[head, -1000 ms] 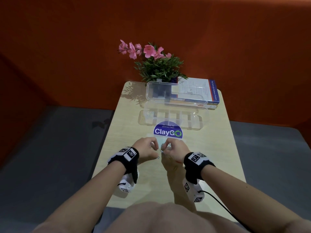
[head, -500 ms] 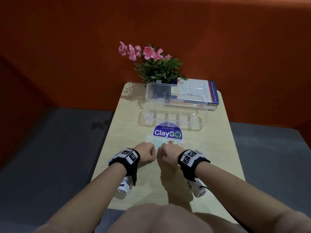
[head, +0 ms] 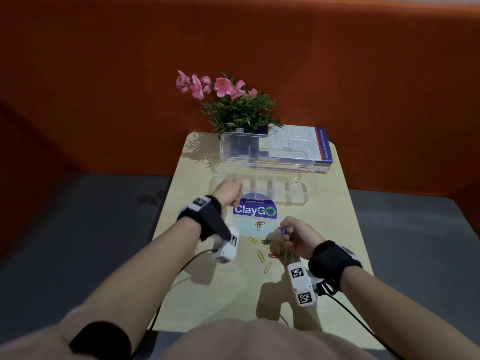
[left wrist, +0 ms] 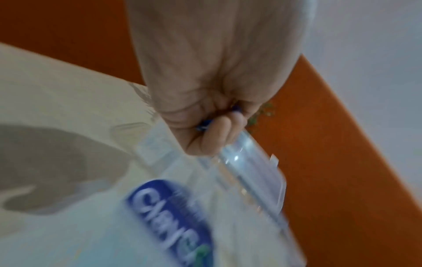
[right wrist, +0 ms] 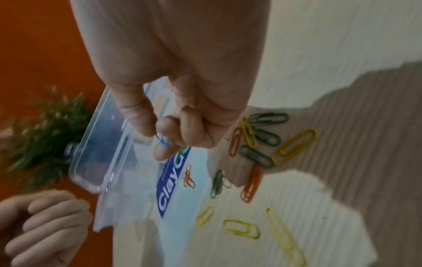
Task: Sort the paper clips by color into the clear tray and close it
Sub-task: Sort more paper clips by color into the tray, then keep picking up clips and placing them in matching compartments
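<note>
The left hand (head: pixel 230 191) is curled into a fist over the left end of the tray (head: pixel 296 197), with something blue showing between its fingers (left wrist: pixel 217 131) in the left wrist view, most likely blue clips, though blur hides how many. The right hand (head: pixel 294 236) hovers above the table (head: pixel 337 229) at about five o'clock from the tray, thumb and forefinger pinched on a small blue clip (right wrist: pixel 162 140). The tray lies open, its lid (head: pixel 265 149) standing up at the twelve o'clock side against a book (head: pixel 320 144); its compartments look empty as far as the head view shows.

The rest of the clips lie loose on the table: an orange cluster (head: pixel 259 224) just at six o'clock of the round sticker (head: pixel 255 210), and yellow, green and orange ones (right wrist: pixel 262 140) scattered below the right hand.

The step in hand appears to be dropping blue into one compartment. To do it well, the left hand should come low over a single cell before loosening, since light wire clips bounce and skip over the low dividers. An end cell is a good choice, leaving neighbours free for the other colours. The right hand's clip should go to that same cell, released close to the floor of the tray rather than tossed. Tangled clips, such as the orange cluster, are better separated before they go in.
</note>
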A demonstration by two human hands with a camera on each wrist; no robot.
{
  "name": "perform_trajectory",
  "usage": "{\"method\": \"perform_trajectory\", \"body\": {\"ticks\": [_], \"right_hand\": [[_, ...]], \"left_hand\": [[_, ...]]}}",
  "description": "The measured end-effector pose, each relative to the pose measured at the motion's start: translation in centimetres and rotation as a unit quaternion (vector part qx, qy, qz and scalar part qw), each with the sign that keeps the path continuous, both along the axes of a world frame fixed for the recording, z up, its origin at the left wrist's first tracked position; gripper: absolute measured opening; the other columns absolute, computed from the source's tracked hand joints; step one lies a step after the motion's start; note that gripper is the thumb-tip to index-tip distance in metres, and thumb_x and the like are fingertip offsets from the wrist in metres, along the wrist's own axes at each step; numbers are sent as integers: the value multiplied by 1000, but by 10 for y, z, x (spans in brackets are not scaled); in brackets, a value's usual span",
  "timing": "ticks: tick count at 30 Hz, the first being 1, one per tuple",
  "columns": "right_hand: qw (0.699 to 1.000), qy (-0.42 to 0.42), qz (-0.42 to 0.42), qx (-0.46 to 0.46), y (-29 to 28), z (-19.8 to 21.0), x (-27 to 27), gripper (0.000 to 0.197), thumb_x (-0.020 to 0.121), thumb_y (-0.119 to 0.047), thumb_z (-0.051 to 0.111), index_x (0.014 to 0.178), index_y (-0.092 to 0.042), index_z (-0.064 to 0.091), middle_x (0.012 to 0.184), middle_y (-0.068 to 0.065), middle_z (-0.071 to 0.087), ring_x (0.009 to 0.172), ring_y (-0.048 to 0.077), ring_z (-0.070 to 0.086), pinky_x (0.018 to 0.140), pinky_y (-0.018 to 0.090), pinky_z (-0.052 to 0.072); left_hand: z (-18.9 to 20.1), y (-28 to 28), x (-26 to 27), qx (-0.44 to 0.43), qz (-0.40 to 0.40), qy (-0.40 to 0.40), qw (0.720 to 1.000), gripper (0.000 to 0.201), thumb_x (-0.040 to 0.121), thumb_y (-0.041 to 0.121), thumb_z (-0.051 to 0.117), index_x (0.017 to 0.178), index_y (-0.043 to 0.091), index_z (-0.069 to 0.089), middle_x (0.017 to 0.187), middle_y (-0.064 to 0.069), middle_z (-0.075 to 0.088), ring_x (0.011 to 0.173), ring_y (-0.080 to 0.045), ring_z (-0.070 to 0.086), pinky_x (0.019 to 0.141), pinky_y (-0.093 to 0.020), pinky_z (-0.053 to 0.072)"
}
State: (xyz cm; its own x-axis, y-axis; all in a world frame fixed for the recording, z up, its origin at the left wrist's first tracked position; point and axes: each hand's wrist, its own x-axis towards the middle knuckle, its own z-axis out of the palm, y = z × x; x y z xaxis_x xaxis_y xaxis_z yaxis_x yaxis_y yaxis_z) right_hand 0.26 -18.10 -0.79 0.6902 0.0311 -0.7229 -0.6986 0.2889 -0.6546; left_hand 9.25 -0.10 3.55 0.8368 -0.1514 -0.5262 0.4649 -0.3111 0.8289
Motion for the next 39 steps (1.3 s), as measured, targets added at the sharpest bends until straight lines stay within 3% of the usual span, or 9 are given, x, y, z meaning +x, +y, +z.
{"method": "perform_trajectory", "body": {"ticks": [4, 7, 10, 12, 16, 22, 29, 34, 39], "right_hand": [[994, 25, -66, 81, -10, 4, -5, 25, 83, -10, 43, 58, -11, 43, 46, 0, 44, 36, 10, 39, 35, 18, 30], [993, 38, -70, 82, -15, 3, -7, 23, 82, -10, 42, 58, -12, 41, 44, 0, 43, 38, 11, 40, 37, 18, 32], [991, 33, -91, 88, -18, 3, -9, 15, 84, -4, 40, 71, -10, 44, 53, 3, 43, 41, 13, 41, 37, 18, 37], [991, 26, -100, 87, -18, 3, -8, 13, 84, 2, 36, 85, -5, 47, 58, 7, 48, 43, 14, 41, 37, 17, 39], [994, 28, -73, 77, -14, 8, 4, 20, 88, 3, 32, 90, 0, 52, 65, 9, 49, 51, 15, 43, 39, 17, 44], [997, -34, -29, 67, 3, 47, 61, 27, 93, 0, 34, 117, 7, 46, 99, 19, 53, 82, 24, 60, 74, 30, 54], [997, -70, 24, -29, 46, 76, 126, 18, 93, -8, 39, 111, -5, 38, 78, 7, 37, 62, 18, 40, 80, 34, 43], [983, -124, 84, -105, 44, 80, 120, 41, 93, -9, 40, 132, 1, 43, 107, 11, 46, 108, 30, 49, 88, 37, 40], [947, -153, 193, -206, 14, 68, 60, 17, 89, 2, 45, 95, -3, 60, 83, 9, 60, 79, 23, 57, 80, 36, 54]], "left_hand": [[19, -16, 39, -22, 38, 33, 998, 31, 99, 5, 27, 75, 7, 47, 64, -6, 43, 52, -14, 44, 34, -15, 33], [18, -25, 55, -24, 36, 46, 998, 24, 100, 4, 32, 107, -3, 54, 93, -18, 57, 54, -17, 61, 39, -15, 44], [11, -28, 65, -22, 33, 59, 997, 34, 100, 4, 36, 128, -10, 49, 125, -24, 57, 97, -32, 68, 61, -24, 58], [9, -30, 69, -14, 24, 59, 998, 29, 101, 6, 34, 118, -8, 53, 109, -21, 58, 99, -34, 63, 76, -32, 51], [14, -25, 63, -30, 25, 68, 997, 25, 100, 21, 32, 81, 11, 44, 65, -4, 32, 52, -14, 27, 45, -21, 26], [21, 6, 34, -29, 60, -67, 996, 34, 102, 20, 34, 125, 3, 55, 111, -9, 57, 104, -22, 56, 96, -33, 46], [-12, 52, -33, 36, 84, -81, 992, 28, 102, 26, 34, 105, 16, 60, 98, 1, 62, 93, -15, 58, 79, -29, 46], [-45, 42, -57, 69, 34, -95, 992, 17, 91, 12, 51, 89, 15, 67, 81, -1, 63, 76, -20, 57, 73, -31, 45], [-56, 2, -64, 169, -85, -160, 969, 7, 82, 12, 61, 85, 14, 66, 80, -2, 64, 76, -21, 60, 69, -32, 48]]}}
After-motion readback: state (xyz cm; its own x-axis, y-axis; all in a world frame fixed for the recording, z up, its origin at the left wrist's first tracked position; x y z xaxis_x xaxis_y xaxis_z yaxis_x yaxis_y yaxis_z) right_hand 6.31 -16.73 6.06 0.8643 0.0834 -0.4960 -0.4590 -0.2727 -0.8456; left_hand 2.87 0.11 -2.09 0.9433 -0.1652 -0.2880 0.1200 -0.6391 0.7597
